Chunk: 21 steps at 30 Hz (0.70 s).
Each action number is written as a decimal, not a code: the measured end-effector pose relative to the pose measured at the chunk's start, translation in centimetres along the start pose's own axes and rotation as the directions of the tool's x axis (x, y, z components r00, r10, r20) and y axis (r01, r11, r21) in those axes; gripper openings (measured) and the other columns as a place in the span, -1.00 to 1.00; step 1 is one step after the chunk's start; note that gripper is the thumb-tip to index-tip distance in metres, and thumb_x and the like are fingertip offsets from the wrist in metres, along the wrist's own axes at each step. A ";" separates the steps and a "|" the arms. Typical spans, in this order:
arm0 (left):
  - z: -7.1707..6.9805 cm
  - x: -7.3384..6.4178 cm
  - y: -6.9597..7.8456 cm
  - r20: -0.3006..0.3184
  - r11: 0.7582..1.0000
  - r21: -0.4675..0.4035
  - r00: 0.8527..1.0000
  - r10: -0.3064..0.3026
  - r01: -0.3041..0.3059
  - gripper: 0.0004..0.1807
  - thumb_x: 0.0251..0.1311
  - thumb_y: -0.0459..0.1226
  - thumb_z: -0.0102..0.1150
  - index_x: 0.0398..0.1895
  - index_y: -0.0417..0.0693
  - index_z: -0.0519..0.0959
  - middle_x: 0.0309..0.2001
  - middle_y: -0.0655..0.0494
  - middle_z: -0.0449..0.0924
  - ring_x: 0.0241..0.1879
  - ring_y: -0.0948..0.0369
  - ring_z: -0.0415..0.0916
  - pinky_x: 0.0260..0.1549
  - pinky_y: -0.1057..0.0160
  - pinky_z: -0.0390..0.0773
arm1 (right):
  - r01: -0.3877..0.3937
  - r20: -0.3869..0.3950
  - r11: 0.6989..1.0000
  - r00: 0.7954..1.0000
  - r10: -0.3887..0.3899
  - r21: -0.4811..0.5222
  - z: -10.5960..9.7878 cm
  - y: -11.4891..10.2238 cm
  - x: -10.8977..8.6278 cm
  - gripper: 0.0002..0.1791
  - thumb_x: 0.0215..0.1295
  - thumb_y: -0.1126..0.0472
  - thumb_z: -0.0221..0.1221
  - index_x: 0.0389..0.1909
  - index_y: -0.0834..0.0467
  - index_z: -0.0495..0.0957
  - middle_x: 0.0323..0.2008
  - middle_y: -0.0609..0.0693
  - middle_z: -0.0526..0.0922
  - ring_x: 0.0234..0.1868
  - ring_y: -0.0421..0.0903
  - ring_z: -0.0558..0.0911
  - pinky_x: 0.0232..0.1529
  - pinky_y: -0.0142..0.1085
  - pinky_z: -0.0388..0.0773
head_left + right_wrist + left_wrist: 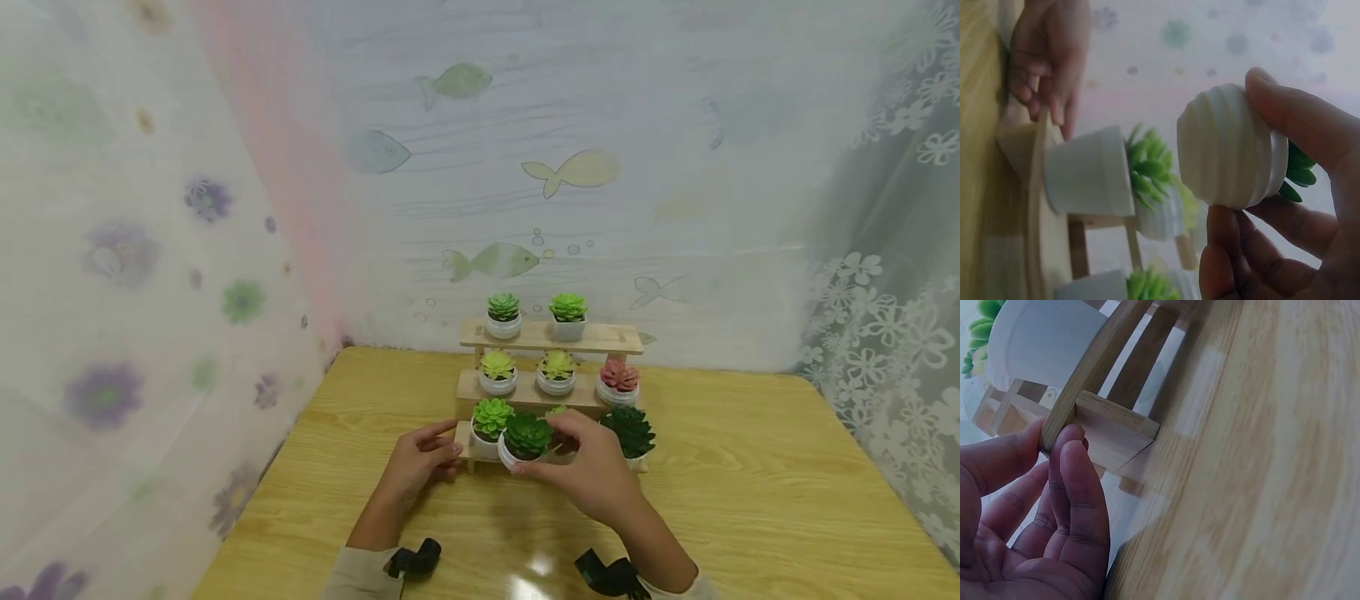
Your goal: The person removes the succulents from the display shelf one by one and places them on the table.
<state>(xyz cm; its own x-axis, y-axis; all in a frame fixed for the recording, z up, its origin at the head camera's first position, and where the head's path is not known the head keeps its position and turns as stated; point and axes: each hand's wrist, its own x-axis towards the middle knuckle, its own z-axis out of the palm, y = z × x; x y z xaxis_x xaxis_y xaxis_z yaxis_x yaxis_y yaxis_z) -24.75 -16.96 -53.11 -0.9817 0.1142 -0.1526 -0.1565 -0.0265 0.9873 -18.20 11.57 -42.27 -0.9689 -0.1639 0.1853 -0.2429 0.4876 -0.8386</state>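
Note:
My right hand (596, 467) holds a small potted succulent (527, 433), dark green in a ribbed white pot (1229, 147), in front of the bottom tier of a three-tier wooden plant stand (596, 337). Thumb and fingers grip the pot's sides, and the right wrist view shows it raised off the shelf. With thumb and fingertips, my left hand (420, 458) pinches the left end of the bottom shelf board (1063, 419). Just behind the held plant, a bright green succulent (491, 415) in a plain white pot (1088, 172) stands on that board. Another green plant there is mostly hidden by my right hand.
A darker succulent (630, 429) stands at the bottom tier's right end. The middle tier bears two yellow-green succulents (497, 364) and a red one (619, 375). Two green ones (503, 307) top the stand. Behind the wooden table (360, 400) hangs a fish-print curtain (480, 167).

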 end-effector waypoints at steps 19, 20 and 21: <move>-0.3 0.1 -0.2 0.002 1.000 -0.005 1.000 -0.015 0.015 -0.39 0.30 -0.34 0.39 0.42 -0.12 0.51 0.00 -0.14 0.74 -0.27 0.17 0.77 -0.35 0.23 0.75 | 0.116 0.208 0.993 0.971 -0.121 0.038 6.2 2.8 -0.4 -0.45 -0.09 -0.21 0.61 -0.08 -0.06 0.75 -0.16 -0.22 0.72 -0.16 -0.25 0.68 -0.11 -0.20 0.73; -0.2 0.1 -0.2 0.002 1.000 -0.005 1.000 -0.014 0.014 -0.40 0.30 -0.34 0.39 0.42 -0.12 0.51 0.00 -0.14 0.75 -0.27 0.16 0.77 -0.35 0.23 0.75 | 0.113 0.209 0.993 0.971 -0.118 0.039 6.4 2.9 -0.4 -0.43 -0.09 -0.21 0.61 -0.07 -0.04 0.75 -0.14 -0.21 0.73 -0.15 -0.24 0.68 -0.11 -0.22 0.73; -0.2 0.1 -0.1 0.001 1.000 -0.003 1.000 -0.014 0.014 -0.40 0.30 -0.34 0.39 0.41 -0.12 0.52 -0.01 -0.14 0.75 -0.27 0.16 0.77 -0.34 0.23 0.75 | 0.110 0.209 0.993 0.971 -0.115 0.037 6.6 3.1 -0.3 -0.42 -0.09 -0.20 0.61 -0.05 -0.03 0.75 -0.12 -0.19 0.74 -0.15 -0.24 0.69 -0.12 -0.24 0.73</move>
<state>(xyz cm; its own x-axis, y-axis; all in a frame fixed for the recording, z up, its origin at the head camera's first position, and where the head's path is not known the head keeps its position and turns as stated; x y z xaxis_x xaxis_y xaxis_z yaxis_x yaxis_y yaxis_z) -24.86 -17.15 -53.26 -0.9793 0.1159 -0.1662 -0.1705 -0.0279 0.9850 -18.32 7.45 -48.29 -0.9032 -0.3942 0.1698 -0.3461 0.4348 -0.8314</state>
